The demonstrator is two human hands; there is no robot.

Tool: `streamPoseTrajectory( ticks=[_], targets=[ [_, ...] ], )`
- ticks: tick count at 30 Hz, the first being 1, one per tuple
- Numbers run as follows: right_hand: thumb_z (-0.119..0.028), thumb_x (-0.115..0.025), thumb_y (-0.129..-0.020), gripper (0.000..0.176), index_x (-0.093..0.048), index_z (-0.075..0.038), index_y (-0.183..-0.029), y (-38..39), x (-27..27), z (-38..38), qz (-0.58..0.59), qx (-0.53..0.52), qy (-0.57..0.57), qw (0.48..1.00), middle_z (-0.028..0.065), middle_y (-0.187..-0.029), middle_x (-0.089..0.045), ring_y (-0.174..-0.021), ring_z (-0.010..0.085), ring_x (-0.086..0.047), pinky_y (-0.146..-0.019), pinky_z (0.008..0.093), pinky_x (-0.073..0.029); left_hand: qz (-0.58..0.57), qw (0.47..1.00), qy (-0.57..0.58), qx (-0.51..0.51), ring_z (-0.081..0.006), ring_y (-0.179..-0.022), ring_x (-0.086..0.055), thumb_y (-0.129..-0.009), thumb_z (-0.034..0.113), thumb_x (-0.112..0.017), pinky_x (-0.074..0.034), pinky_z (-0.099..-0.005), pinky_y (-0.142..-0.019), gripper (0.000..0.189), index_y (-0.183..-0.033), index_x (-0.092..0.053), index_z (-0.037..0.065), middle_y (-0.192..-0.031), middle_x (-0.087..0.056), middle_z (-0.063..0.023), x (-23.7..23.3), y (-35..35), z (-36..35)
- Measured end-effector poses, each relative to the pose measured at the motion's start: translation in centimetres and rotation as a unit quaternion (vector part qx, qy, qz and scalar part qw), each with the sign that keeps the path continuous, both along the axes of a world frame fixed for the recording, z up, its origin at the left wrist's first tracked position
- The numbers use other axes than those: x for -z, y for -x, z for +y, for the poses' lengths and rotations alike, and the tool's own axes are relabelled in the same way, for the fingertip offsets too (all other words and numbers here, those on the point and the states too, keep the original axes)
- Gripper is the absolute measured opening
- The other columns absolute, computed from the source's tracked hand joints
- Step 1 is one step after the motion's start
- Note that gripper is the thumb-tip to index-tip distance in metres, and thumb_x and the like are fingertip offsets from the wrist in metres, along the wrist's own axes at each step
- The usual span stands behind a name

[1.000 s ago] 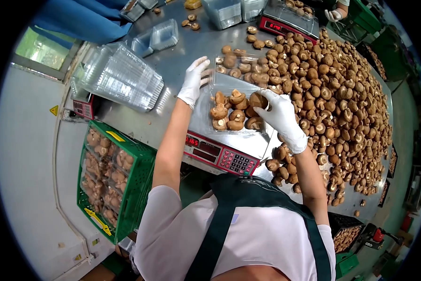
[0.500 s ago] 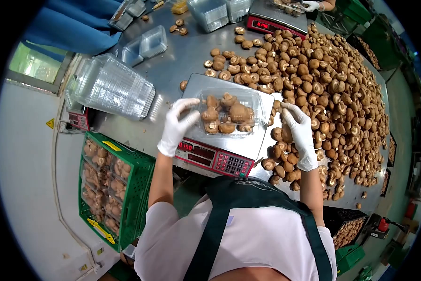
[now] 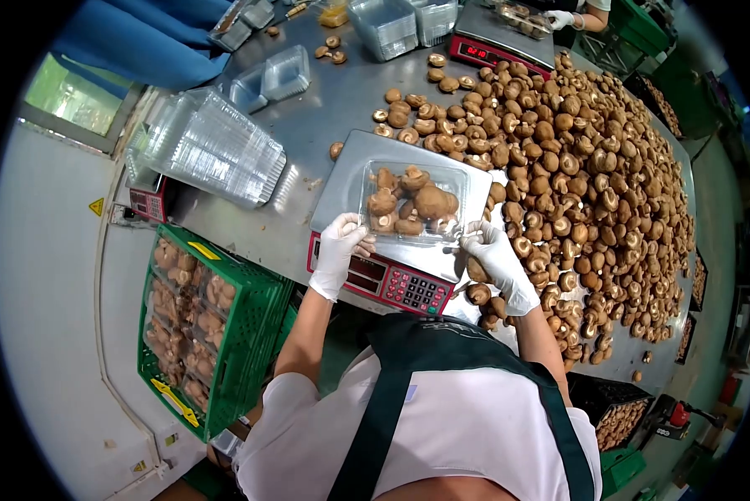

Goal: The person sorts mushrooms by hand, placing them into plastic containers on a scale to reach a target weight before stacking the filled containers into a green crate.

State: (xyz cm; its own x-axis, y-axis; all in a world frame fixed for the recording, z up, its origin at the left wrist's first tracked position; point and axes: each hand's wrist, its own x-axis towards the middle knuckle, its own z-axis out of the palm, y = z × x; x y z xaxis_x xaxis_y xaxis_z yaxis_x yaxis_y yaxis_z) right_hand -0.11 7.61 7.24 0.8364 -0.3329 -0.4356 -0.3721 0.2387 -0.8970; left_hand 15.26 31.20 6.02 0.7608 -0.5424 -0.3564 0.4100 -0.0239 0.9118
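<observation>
A clear plastic box (image 3: 372, 179) of brown mushrooms (image 3: 433, 203) sits on the metal plate of a red scale (image 3: 352, 163). At the box's near left corner is my left hand (image 3: 340, 255), in a white glove, its fingers bent and pinched at the rim. My right hand (image 3: 498, 263), gloved as well, has its fingers closed at the near right corner. Below the left fingers the scale's display is partly covered; its keypad (image 3: 416, 290) shows. Loose mushrooms (image 3: 478, 294) lie under and beside my right hand.
A big mushroom heap (image 3: 592, 192) spreads over the table's right side. Stacked clear boxes (image 3: 216, 146) lie at left, above a green crate (image 3: 250, 309) of packed mushrooms. Across the table, another person's gloved hand (image 3: 561, 18) is by a second scale (image 3: 500, 42).
Both hands have moved from the box's sides toward me, down to its two near corners. My right hand has come left, off the loose mushrooms. The scale's lit digits are now hidden.
</observation>
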Motion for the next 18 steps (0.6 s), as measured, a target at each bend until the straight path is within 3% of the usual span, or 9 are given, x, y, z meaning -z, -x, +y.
streamPoseTrajectory(
  ticks=[6,8,10,12,18],
  targets=[
    [-0.004,-0.056,-0.084,0.016,-0.053,0.003,-0.099,-0.1,-1.1,0.6,-0.01,0.029,-0.004,1.0,0.0028,-0.075,-0.061,-0.065,0.0078,-0.055,-0.063,0.0181,-0.043,-0.02,1.0,-0.013,-0.01,-0.0132,-0.064,-0.061,-0.088,0.011,-0.055,-0.048,-0.021,-0.055,0.017,-0.101,-0.053,0.002,-0.078,-0.062,-0.0086,0.1,0.3,0.0],
    [-0.006,-0.058,-0.085,0.017,-0.054,0.002,-0.099,0.2,-0.2,-0.1,-0.03,0.018,-0.001,0.999,0.0039,-0.075,-0.062,-0.069,0.0083,-0.058,-0.064,0.0197,-0.045,-0.027,0.999,-0.03,-0.012,-0.0117,-0.065,-0.061,-0.088,0.013,-0.056,-0.048,-0.0204,-0.055,0.018,-0.102,-0.054,0.002,-0.079,-0.063,-0.0073,-0.4,0.2,0.4],
    [-0.011,-0.06,-0.086,0.017,-0.056,0.001,-0.098,0.4,-2.8,-0.3,-0.01,0.0,0.059,0.998,0.005,-0.078,-0.064,-0.072,0.0086,-0.058,-0.066,0.0207,-0.046,-0.046,0.995,-0.053,-0.071,-0.0109,-0.068,-0.06,-0.088,0.017,-0.058,-0.048,-0.0202,-0.058,0.023,-0.106,-0.056,0.002,-0.086,-0.063,-0.0064,-1.5,0.0,0.9],
    [-0.021,-0.061,-0.088,0.023,-0.062,0.001,-0.096,1.2,-0.4,-2.1,-0.019,0.017,0.117,0.993,0.003,-0.081,-0.064,-0.074,0.0068,-0.056,-0.068,0.0201,-0.044,-0.071,0.99,-0.054,-0.108,-0.0104,-0.073,-0.06,-0.09,0.021,-0.055,-0.047,-0.0201,-0.061,0.025,-0.108,-0.057,0.004,-0.093,-0.064,-0.0058,-1.5,-1.1,2.3],
    [-0.024,-0.062,-0.088,0.026,-0.062,0.0,-0.098,1.8,-0.9,-4.0,-0.017,0.024,0.104,0.994,-0.0019,-0.076,-0.06,-0.067,0.0045,-0.05,-0.062,0.0184,-0.041,-0.144,0.978,-0.082,-0.127,-0.0118,-0.079,-0.061,-0.09,0.024,-0.054,-0.048,-0.0231,-0.067,0.03,-0.112,-0.057,0.003,-0.099,-0.063,-0.006,-3.1,-3.5,4.2]
  ],
)
